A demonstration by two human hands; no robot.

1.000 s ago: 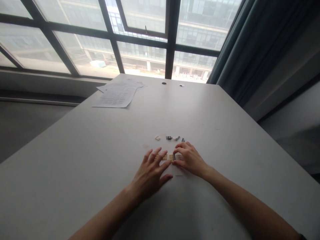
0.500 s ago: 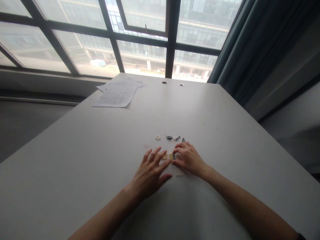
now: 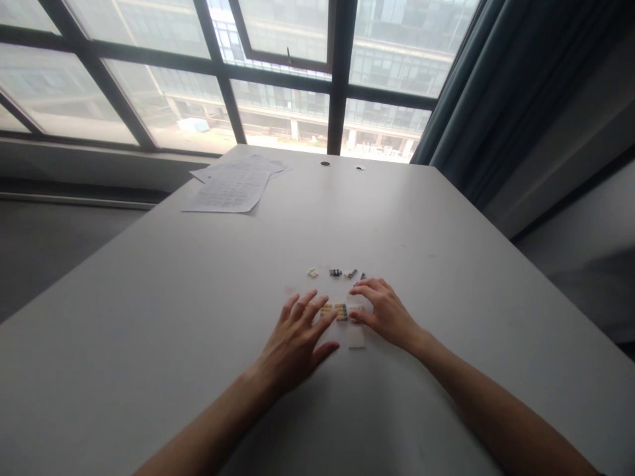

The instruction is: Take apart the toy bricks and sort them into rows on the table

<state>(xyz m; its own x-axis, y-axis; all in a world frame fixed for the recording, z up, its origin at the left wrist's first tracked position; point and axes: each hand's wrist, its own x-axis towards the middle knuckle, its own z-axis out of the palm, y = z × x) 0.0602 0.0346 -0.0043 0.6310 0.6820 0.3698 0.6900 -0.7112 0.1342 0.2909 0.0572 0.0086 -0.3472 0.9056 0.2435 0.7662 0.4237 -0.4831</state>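
Observation:
My left hand point(image 3: 292, 344) rests palm down with its fingers spread, covering part of a tan studded toy brick point(image 3: 326, 309). To the right of its index fingertip lies a tan and grey-blue studded brick piece point(image 3: 341, 312). My right hand point(image 3: 389, 312) is just right of that piece, thumb and fingers apart. Pale studded bricks point(image 3: 355, 309) lie at its thumb and fingertips; whether it touches them I cannot tell. A flat white square point(image 3: 356, 337) lies in front of them.
Beyond my hands, small parts form a row: a white piece point(image 3: 312, 272), a dark piece point(image 3: 335, 272), a grey-and-white piece point(image 3: 351, 273) and another dark one point(image 3: 363, 276). Printed papers point(image 3: 231, 188) lie at the white table's point(image 3: 163, 317) far left. Two cable holes are near its back edge.
My right hand has moved slightly right, its thumb and fingers parting from the tan and grey-blue piece, which now shows more fully. My left hand has barely shifted.

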